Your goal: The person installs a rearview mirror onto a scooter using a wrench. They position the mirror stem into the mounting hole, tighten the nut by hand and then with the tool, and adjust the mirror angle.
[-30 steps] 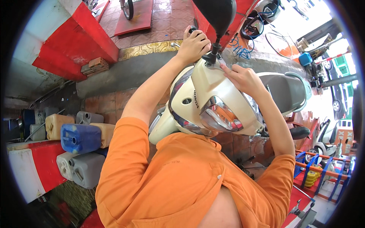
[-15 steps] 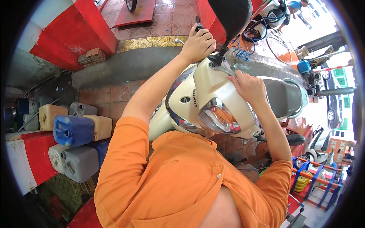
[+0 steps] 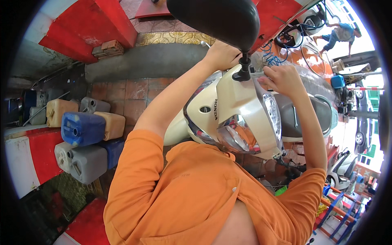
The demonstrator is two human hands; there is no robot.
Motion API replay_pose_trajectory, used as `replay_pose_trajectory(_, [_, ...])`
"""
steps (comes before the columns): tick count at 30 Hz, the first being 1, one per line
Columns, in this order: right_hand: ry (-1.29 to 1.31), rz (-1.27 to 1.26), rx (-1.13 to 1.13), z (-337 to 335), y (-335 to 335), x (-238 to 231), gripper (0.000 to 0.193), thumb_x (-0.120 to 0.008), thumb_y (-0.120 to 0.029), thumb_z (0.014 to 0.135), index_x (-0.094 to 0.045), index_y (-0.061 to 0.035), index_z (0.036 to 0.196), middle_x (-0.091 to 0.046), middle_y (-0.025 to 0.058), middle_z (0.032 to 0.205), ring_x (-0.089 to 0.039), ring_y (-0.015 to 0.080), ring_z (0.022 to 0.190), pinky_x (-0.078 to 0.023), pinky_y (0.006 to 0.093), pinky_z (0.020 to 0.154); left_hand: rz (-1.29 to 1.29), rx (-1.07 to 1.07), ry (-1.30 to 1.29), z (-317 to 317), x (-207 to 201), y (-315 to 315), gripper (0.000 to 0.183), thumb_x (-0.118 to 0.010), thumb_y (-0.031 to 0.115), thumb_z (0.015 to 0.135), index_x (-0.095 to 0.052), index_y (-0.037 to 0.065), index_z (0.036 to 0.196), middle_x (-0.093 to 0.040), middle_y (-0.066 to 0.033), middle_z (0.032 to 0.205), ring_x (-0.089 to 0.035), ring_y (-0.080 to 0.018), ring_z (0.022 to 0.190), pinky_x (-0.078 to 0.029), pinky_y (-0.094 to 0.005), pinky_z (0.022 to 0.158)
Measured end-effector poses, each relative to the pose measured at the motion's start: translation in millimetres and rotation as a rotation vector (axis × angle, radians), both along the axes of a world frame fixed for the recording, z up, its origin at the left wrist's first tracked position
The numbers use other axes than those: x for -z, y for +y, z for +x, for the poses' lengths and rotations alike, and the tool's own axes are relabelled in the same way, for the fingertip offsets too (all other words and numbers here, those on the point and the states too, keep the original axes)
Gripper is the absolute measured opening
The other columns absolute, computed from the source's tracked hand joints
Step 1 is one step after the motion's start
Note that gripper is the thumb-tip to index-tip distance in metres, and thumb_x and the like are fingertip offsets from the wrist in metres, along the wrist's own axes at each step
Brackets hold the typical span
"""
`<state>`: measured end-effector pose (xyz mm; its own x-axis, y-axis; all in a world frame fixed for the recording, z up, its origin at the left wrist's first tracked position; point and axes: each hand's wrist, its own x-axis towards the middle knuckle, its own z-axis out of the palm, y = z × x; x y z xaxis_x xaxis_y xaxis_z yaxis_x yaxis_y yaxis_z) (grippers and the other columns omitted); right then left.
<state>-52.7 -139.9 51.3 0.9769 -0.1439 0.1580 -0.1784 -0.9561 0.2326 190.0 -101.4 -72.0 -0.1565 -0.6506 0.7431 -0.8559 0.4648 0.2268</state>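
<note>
A cream scooter (image 3: 208, 98) stands in front of me, its headlight (image 3: 239, 134) toward my chest. My left hand (image 3: 223, 55) is closed at the handlebar; the black mirror (image 3: 216, 22) hides part of its fingers and the grip. The mirror's stem rises from a black rubber base (image 3: 241, 74) on the handlebar cover. Right of that base, my right hand (image 3: 283, 79) is closed around a thin silvery tool, seemingly a wrench (image 3: 257, 75), mostly covered by the fingers. Another wrench (image 3: 295, 116) lies on the grey seat (image 3: 316, 110).
Plastic jerrycans, among them a blue one (image 3: 83, 128), stand at the left beside a red-and-white ledge (image 3: 45, 157). Bricks (image 3: 108, 48) sit by a red pillar. A blue hose (image 3: 271, 55) lies beyond the scooter. A person in blue (image 3: 343, 34) bends at the far right.
The mirror appears larger and farther left, now covering part of my left hand. My right hand has shifted right and its fingers are curled tighter. The wrench on the seat has come into view.
</note>
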Motion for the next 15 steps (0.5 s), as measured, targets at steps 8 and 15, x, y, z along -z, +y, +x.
replay_pose_trajectory(8, [-0.171,-0.031,0.077,-17,27,7,0.039,-0.065,-0.045,0.09,-0.054,-0.0122,0.072,-0.054,0.0051,0.057,-0.06,0.0243,0.05,-0.045,0.0358,0.046,0.101,0.014,0.028,-5,-14,18,0.011,-0.061,0.018,0.084,-0.066,0.012,0.091,-0.063,-0.0033,0.098,-0.059,-0.0263,0.103,-0.042,-0.0469,0.094])
replay_pose_trajectory(15, [-0.399,0.132,0.589,-67,93,4,0.035,-0.068,-0.035,0.091,-0.058,-0.006,0.074,-0.058,0.01,0.059,-0.059,0.0314,0.054,-0.044,0.0393,0.05,0.037,0.141,0.575,-7,-29,53,0.013,-0.06,0.014,0.093,-0.065,0.008,0.104,-0.063,-0.0088,0.109,-0.058,-0.0256,0.113,-0.037,-0.0425,0.106])
